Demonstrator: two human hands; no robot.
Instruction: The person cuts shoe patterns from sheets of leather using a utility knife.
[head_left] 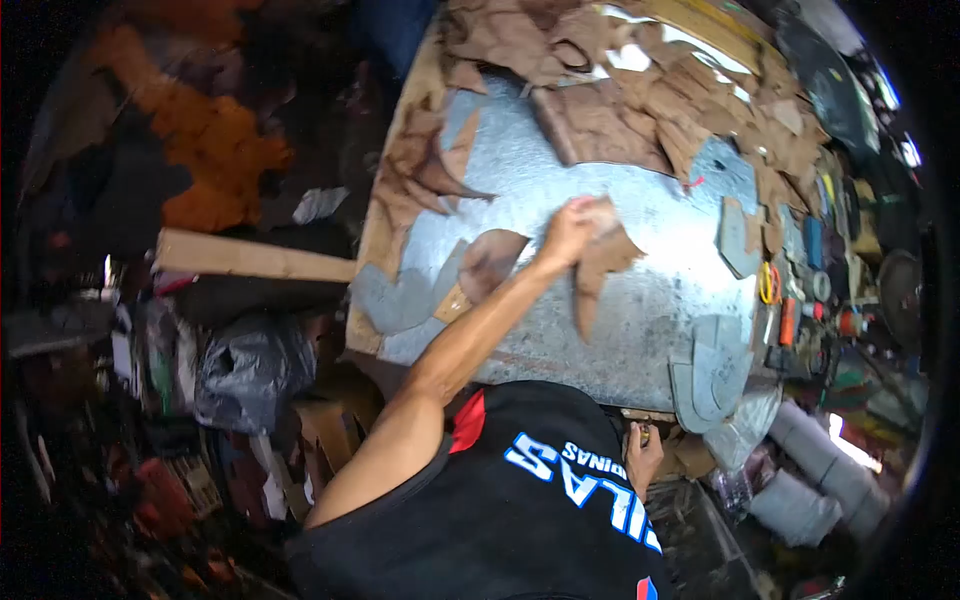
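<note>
My left hand [570,232] reaches over the metal-topped table and pinches the upper edge of a ragged brown leather scrap [603,262]. The scrap's pointed lower end hangs toward me. My right hand [643,457] is at the table's near edge, low on the right, fingers curled round a small dark and yellowish object that I cannot make out. A rounded brown leather piece [492,262] lies left of my left hand. Farther back lies a larger folded sheet of brown leather [610,125].
Brown scraps [425,165] line the table's left side, and more are heaped at the back. Grey pattern pieces [715,370] lie at the right edge. Yellow-handled scissors [768,283] and an orange cylinder [788,320] sit beyond. A wooden plank [255,257] juts out left.
</note>
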